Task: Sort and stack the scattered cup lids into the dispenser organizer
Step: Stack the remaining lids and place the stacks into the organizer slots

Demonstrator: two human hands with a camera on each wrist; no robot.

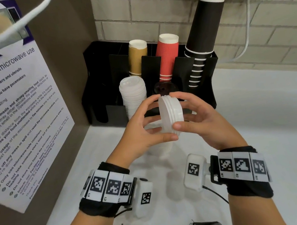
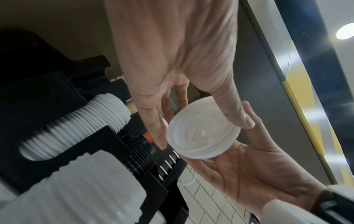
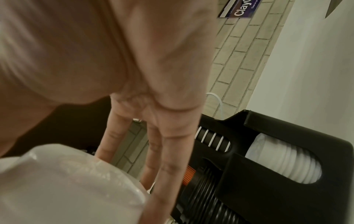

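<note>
Translucent white lids [image 1: 171, 115], small stack on edge, gripped by both hands above white counter [image 1: 259, 116].
Left hand [image 1: 137, 131] and right hand [image 1: 204, 121] curl fingers round stack rim from each side; just behind, black organizer [image 1: 213, 76] holds white lid stack [image 1: 132, 93], black lids [image 1: 165, 89], cup stacks.

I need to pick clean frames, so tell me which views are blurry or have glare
Head view: sharp on the translucent lids, edges bowed by the wide lens. Left wrist: organizer smeared, ceiling light flares. Right wrist: softest, right hand and lids blurred.
</note>
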